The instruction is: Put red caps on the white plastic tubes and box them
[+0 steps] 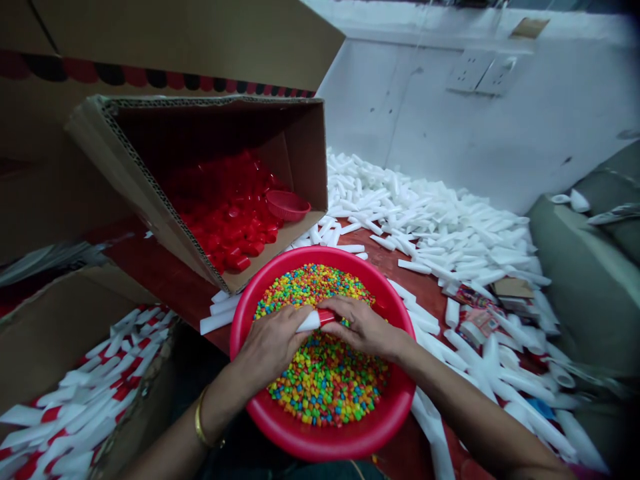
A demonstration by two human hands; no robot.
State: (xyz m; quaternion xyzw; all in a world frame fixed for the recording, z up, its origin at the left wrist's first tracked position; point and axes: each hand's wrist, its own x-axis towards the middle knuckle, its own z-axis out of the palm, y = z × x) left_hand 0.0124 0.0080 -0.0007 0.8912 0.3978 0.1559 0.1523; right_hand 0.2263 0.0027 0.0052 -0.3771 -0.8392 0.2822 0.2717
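Note:
Over a red basin (pixel 330 445) of small multicoloured candies (pixel 325 390), my left hand (pixel 270 341) is closed around a white plastic tube (pixel 309 322). A red cap (pixel 327 316) is at the tube's right end, pinched between the thumb and fingers of my right hand (pixel 361 327). Whether the cap is fully seated cannot be made out. The tube lies nearly level, and much of it is hidden inside my left hand. Both hands are close together above the middle of the basin.
A tipped cardboard box (pixel 306 160) behind the basin holds red caps (pixel 235 213) and a small red bowl (pixel 288 205). White tubes (pixel 430 207) are heaped along the wall. At lower left, another box (pixel 135 407) contains tubes with red caps (pixel 85 407).

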